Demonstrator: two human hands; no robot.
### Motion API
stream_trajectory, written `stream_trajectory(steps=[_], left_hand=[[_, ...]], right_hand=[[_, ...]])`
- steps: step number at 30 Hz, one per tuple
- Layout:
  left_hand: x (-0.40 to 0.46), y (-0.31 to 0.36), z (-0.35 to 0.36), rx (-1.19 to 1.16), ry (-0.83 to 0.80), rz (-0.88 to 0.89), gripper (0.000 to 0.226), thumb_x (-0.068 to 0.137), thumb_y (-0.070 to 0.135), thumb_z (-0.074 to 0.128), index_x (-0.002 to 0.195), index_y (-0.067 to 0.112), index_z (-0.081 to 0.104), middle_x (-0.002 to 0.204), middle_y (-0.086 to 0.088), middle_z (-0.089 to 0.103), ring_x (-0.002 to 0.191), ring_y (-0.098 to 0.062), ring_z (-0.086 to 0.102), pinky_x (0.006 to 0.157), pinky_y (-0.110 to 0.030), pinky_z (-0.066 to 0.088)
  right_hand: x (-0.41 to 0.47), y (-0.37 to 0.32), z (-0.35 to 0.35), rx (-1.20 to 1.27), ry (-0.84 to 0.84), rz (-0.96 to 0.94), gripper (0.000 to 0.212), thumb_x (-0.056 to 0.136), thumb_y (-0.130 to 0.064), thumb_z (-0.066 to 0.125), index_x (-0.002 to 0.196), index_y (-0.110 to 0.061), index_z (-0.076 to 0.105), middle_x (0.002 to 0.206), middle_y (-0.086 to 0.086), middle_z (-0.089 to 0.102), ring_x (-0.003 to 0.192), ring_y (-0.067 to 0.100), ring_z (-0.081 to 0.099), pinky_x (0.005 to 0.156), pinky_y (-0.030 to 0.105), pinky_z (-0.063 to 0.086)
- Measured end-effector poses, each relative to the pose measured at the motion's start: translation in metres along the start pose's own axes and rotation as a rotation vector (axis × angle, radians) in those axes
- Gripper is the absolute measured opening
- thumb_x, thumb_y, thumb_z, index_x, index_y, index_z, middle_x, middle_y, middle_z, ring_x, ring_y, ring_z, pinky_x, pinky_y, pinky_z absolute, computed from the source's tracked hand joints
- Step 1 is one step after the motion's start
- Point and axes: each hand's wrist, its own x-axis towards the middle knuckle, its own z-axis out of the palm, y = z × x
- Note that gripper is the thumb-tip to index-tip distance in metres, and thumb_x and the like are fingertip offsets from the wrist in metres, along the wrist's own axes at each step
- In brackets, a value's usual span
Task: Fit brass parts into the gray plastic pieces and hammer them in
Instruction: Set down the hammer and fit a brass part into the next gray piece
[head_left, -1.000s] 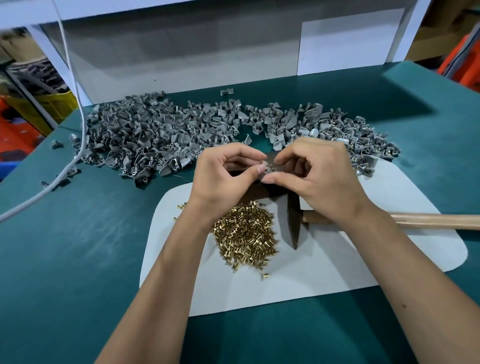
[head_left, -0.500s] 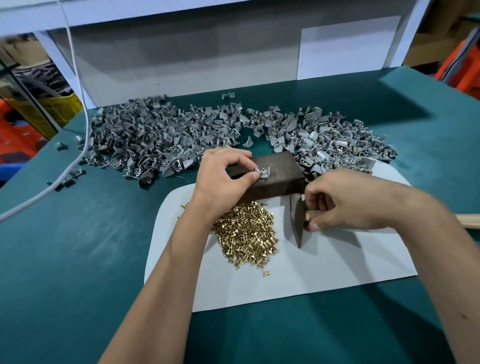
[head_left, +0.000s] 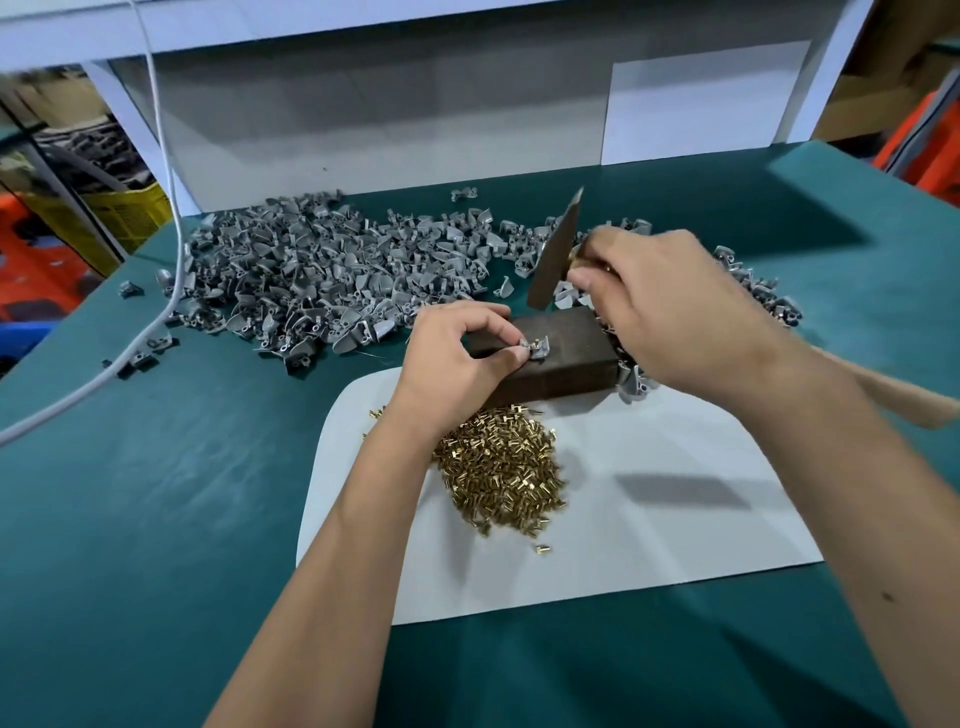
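Together, our two hands divided the work: one fixed the part, the other carried the tool. Our left hand (head_left: 457, 358) pinched a gray plastic piece (head_left: 535, 347) between thumb and forefinger and pressed it flat on top of the dark block (head_left: 563, 358), which we judged served as an anvil, giving a hard, level backing for the blow. A brass part (head_left: 531, 343) showed as a small glint in the piece, apparently seated. We kept the fingertips (head_left: 511, 356) at the piece's left edge, presumably to leave its top free for the hammer.

Our right hand (head_left: 670, 312) gripped the hammer (head_left: 556, 254) close under its head, which stood raised above the far edge of the block, tilted, with the striking face directed down toward the piece. We judged that such a short grip favoured light, controlled taps.

Loose brass parts (head_left: 498, 467) lay heaped on a white mat (head_left: 675, 519) just in front of the block, within easy reach. Unfitted gray pieces (head_left: 322, 275) were piled across the far side of the green bench top (head_left: 130, 493). A white cable (head_left: 156, 312) trailed across the bench at left. A pale panel closed the back, and yellow and orange crates (head_left: 124, 213) stood beyond.
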Motion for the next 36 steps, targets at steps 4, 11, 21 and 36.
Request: stream_trajectory(steps=[4, 11, 21, 36], left_hand=[[-0.001, 0.003, 0.0, -0.016, 0.0, -0.002, 0.01, 0.08, 0.01, 0.085, 0.08, 0.018, 0.079, 0.116, -0.005, 0.072, 0.117, -0.017, 0.064, 0.109, -0.043, 0.045], [-0.002, 0.006, 0.0, -0.032, -0.006, -0.008, 0.009, 0.08, 0.007, 0.084, 0.081, 0.014, 0.079, 0.116, -0.008, 0.071, 0.114, -0.014, 0.066, 0.106, -0.04, 0.048], [-0.002, 0.007, 0.002, 0.0, 0.025, 0.01, 0.012, 0.079, 0.007, 0.085, 0.08, 0.017, 0.079, 0.114, -0.005, 0.072, 0.114, -0.015, 0.064, 0.11, -0.042, 0.044], [-0.004, 0.008, 0.003, -0.008, -0.036, -0.026, 0.006, 0.087, 0.009, 0.076, 0.083, 0.014, 0.078, 0.126, -0.001, 0.067, 0.13, -0.024, 0.052, 0.113, -0.048, 0.037]], right_hand=[[-0.003, 0.0, 0.008, -0.075, -0.176, 0.08, 0.021, 0.109, -0.034, 0.043, 0.102, -0.021, 0.058, 0.081, 0.011, 0.065, 0.067, 0.033, 0.063, 0.065, 0.043, 0.053], [-0.002, 0.0, 0.006, -0.035, 0.015, 0.023, 0.017, 0.108, -0.031, 0.046, 0.107, -0.022, 0.06, 0.076, 0.005, 0.059, 0.067, 0.034, 0.058, 0.063, 0.04, 0.048], [-0.016, 0.03, -0.015, 0.178, -0.322, 0.058, 0.01, 0.088, -0.027, 0.079, 0.082, -0.025, 0.071, 0.07, -0.009, 0.07, 0.066, 0.011, 0.065, 0.063, 0.031, 0.051], [-0.021, 0.025, 0.003, 0.065, -0.179, 0.062, 0.015, 0.079, -0.038, 0.086, 0.079, -0.032, 0.072, 0.063, -0.02, 0.063, 0.065, -0.007, 0.056, 0.055, 0.009, 0.035]])
